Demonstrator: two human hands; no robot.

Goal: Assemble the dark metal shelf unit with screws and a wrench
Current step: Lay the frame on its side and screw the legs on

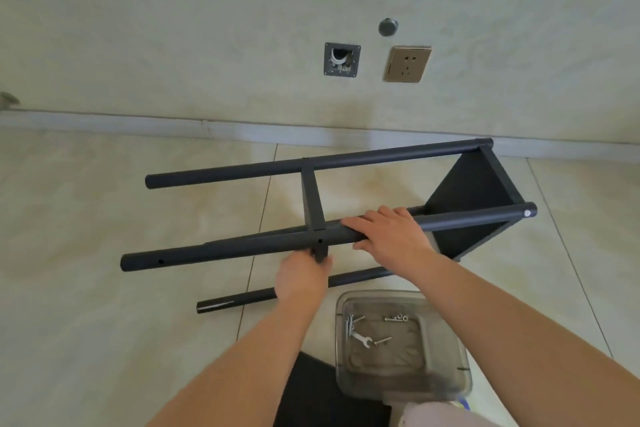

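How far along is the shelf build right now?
Partly built. Done: two posts are joined to the end shelf panel, with a bolt head at one post end. In hand: the right hand steadies the near post while the left hand grips a bracket under it. Left: a loose post lies on the floor, and screws and wrench sit in the clear tray.

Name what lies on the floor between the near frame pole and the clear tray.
In the head view, a loose dark pole lies between the near frame pole and the clear tray.
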